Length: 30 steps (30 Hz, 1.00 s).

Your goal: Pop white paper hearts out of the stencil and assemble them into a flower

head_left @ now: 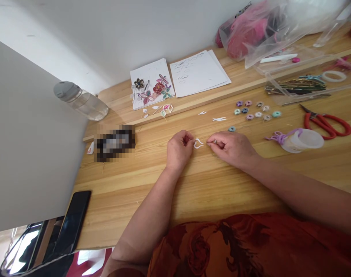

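Near the middle of the wooden table, my left hand is closed in a pinch at the left edge of a small white curved cut-out. To the right of that piece is my right hand, its thumb and fingertips pressed together on something too small to make out. A short gap separates the two hands. Just behind my right hand lies a teal thread spool. Small white slivers rest on the table beyond the hands.
Several thread spools, red-handled scissors and a white cup with purple cord are on the right. Flower pieces on paper, white sheets and a clear box stand behind. Left are a bottle and a phone.
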{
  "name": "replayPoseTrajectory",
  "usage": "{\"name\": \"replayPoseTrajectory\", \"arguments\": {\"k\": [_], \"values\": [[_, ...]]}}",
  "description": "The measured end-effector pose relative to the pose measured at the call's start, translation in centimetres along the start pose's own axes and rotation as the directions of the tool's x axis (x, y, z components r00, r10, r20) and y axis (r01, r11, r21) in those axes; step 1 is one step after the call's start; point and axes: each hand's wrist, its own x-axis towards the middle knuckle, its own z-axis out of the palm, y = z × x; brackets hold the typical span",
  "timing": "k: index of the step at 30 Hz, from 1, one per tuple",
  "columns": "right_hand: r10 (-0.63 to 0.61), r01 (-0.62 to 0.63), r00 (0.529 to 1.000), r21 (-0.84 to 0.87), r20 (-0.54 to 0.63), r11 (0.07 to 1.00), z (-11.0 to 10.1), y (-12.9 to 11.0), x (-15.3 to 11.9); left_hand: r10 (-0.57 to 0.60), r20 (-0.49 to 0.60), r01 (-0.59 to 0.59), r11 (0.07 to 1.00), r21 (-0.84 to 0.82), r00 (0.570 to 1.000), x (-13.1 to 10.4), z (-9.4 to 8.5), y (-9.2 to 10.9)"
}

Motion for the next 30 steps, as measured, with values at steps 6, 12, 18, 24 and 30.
{"name": "replayPoseTrajectory", "arguments": {"k": [6,12,18,24,30], "values": [[0.004,-0.004,1.000,-0.009,0.002,1.000,0.1,0.2,0.0,0.051,0.015,-0.052,0.994,0.096,0.999,-0.1,-0.1,0.0],[0.010,-0.010,1.000,-0.004,-0.014,1.000,0.2,0.1,0.0,0.104,0.035,-0.108,0.983,0.147,0.994,-0.3,-0.3,0.4],[-0.001,0.001,1.000,-0.010,-0.013,1.000,0.1,0.1,0.0,0.078,0.080,-0.088,0.988,0.127,0.994,-0.3,-0.8,0.4],[0.005,-0.005,1.000,-0.012,-0.003,1.000,0.0,0.1,0.0,0.016,0.118,-0.029,0.993,0.111,0.993,-0.3,-1.2,0.7],[-0.005,0.005,1.000,-0.007,0.001,1.000,0.1,0.3,-0.1,0.016,0.124,-0.028,0.995,0.099,0.992,-0.3,-1.2,0.6]]}}
